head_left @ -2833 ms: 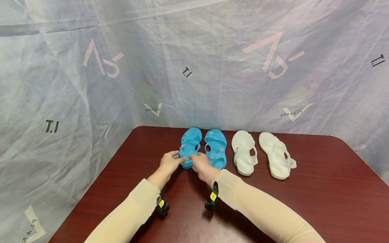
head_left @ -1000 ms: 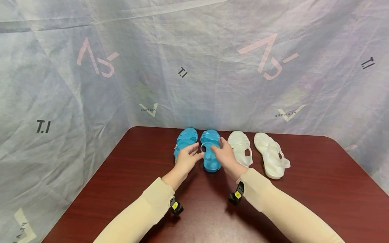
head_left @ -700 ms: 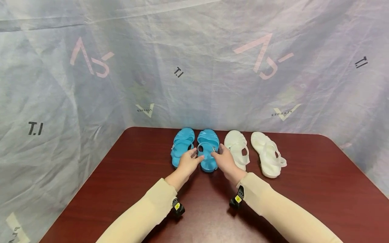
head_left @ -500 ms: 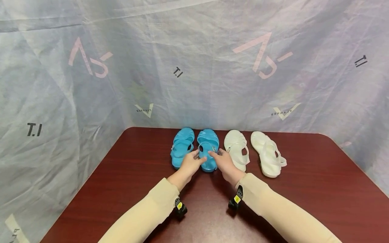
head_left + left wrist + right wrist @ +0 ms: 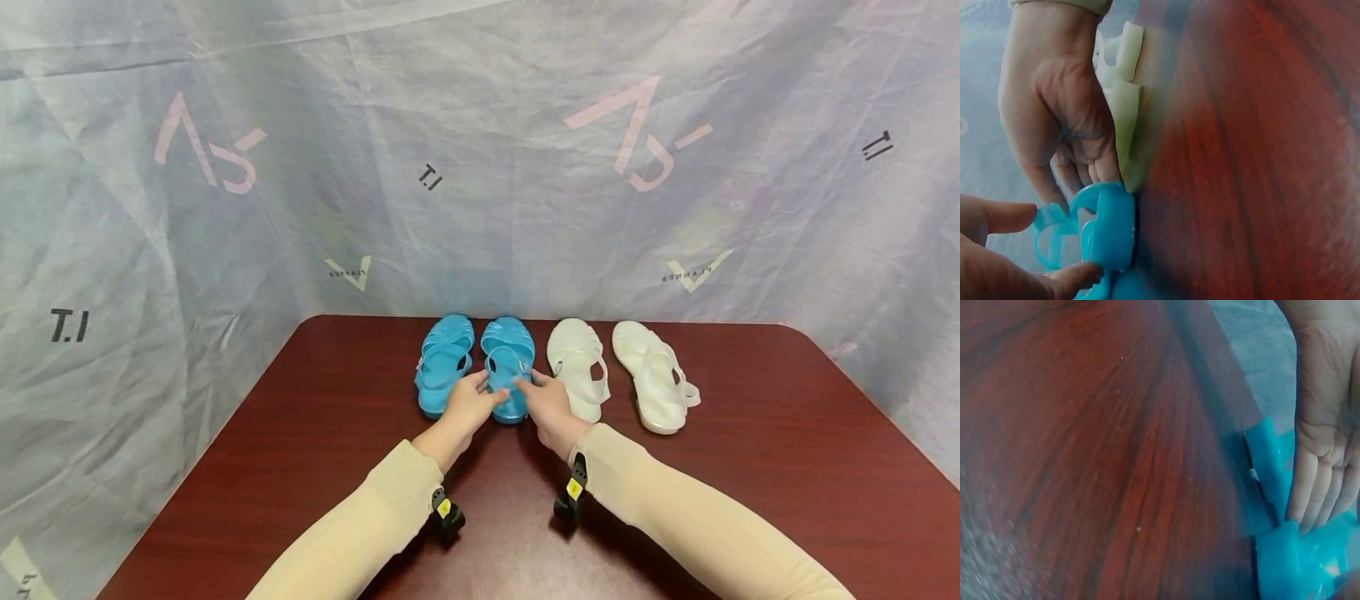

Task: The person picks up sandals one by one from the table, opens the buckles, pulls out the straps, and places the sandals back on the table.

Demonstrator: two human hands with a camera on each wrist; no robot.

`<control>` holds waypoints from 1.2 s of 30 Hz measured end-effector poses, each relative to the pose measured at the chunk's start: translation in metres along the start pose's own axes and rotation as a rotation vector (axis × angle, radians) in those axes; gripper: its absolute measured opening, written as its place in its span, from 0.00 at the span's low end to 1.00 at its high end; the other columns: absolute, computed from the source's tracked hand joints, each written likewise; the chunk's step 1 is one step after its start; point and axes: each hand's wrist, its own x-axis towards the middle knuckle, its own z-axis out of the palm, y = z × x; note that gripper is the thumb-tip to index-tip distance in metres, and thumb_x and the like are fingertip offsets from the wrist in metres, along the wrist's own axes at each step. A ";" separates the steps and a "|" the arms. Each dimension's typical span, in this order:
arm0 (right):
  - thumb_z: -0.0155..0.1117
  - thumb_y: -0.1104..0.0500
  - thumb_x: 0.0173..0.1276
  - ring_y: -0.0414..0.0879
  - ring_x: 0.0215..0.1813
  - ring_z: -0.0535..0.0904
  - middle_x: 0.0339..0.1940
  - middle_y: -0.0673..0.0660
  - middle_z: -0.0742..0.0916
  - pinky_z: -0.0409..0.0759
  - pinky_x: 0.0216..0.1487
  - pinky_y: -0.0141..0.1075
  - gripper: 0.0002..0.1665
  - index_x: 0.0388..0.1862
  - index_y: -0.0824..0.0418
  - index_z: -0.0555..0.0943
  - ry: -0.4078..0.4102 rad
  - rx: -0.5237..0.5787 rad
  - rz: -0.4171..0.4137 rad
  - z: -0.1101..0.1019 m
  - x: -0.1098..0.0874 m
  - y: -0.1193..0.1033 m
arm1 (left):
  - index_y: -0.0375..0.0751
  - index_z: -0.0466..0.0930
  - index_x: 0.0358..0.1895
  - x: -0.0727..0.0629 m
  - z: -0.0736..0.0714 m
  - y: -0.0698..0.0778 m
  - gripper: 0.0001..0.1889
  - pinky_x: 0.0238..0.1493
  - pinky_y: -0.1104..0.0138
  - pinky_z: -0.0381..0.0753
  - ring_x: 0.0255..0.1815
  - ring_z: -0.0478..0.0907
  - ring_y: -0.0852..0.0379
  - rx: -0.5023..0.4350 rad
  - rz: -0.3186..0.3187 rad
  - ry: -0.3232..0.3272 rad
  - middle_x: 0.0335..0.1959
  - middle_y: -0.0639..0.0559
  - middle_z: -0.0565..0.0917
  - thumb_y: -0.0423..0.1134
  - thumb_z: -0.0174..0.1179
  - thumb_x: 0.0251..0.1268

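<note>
A pair of blue jelly sandals stands near the back of the table, toes to the backdrop. Both hands are at the heel of the right-hand blue sandal (image 5: 507, 342). My left hand (image 5: 467, 410) holds its left side, with the thumb over the heel strap and the fingers along the outside. From the other side my right hand (image 5: 553, 412) grips the heel, the thumb by the strap. In the left wrist view, the blue heel (image 5: 1113, 228) lies between the two hands. The left-hand blue sandal (image 5: 442, 367) stands beside it, untouched.
To the right stand two white jelly sandals, one nearer (image 5: 573, 367) and one farther right (image 5: 656, 379), slightly angled. All are on a dark red wooden table (image 5: 780, 467). A grey printed cloth (image 5: 480, 233) hangs behind the table and along its sides.
Both hands have left the left-hand blue sandal and moved right to the right-hand one, closing in on its heel from either side. The head view has shifted slightly.
</note>
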 end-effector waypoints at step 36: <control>0.56 0.58 0.74 0.61 0.74 0.62 0.73 0.67 0.67 0.68 0.69 0.51 0.31 0.72 0.65 0.65 0.106 -0.060 0.009 0.002 -0.011 0.006 | 0.30 0.60 0.71 -0.006 -0.002 -0.008 0.34 0.69 0.53 0.68 0.73 0.62 0.42 0.020 0.002 -0.001 0.72 0.37 0.64 0.39 0.62 0.67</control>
